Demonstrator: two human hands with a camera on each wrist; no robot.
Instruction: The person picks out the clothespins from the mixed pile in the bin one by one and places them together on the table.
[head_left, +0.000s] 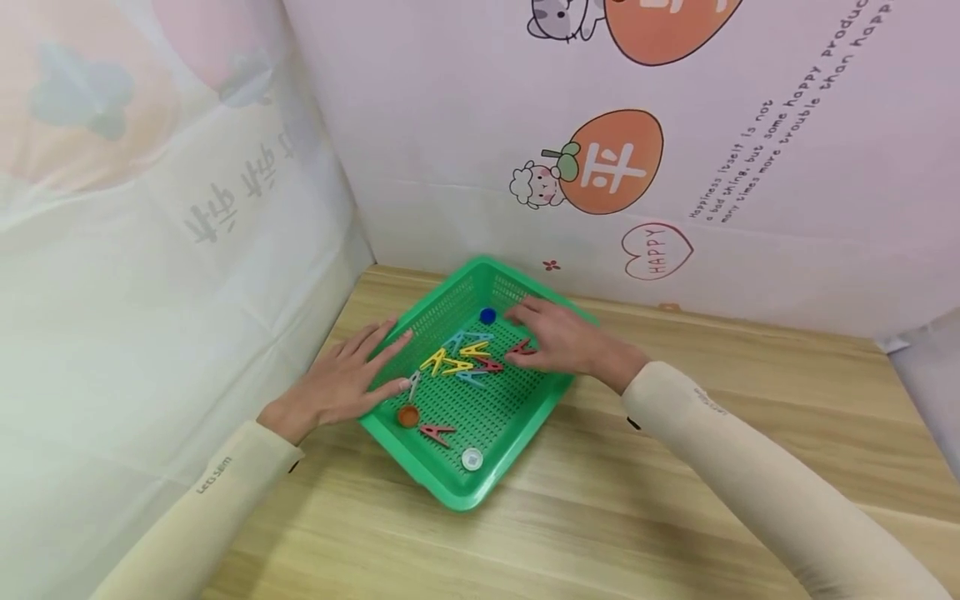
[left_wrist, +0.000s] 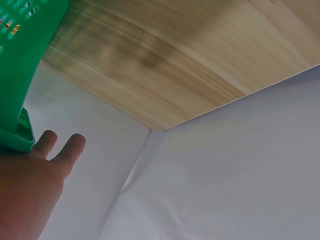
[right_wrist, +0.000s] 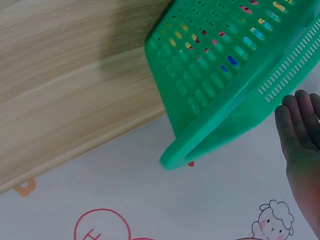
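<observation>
A green plastic basket (head_left: 498,417) holds small clothespins and bottle caps. My left hand (head_left: 337,379) rests on its left rim with the fingers spread, the thumb over the inside beside a grey clothespin (head_left: 414,385). Over the right side reaches my right hand (head_left: 562,337), thumb and fingers parted, close to a red clothespin (head_left: 521,347). Yellow clothespins (head_left: 457,367) and a light blue clothespin (head_left: 471,378) lie mid-basket. Another red clothespin (head_left: 437,433) is near an orange cap (head_left: 408,416). A blue cap (head_left: 487,316) sits at the far corner, a white cap (head_left: 472,458) at the near one.
The basket stands on a wooden table (head_left: 675,500), near its back left corner. Behind it rises a white printed sheet (head_left: 450,125), with another sheet (head_left: 247,275) along the left. Both forearms come in from the near side in beige sleeves (head_left: 750,467).
</observation>
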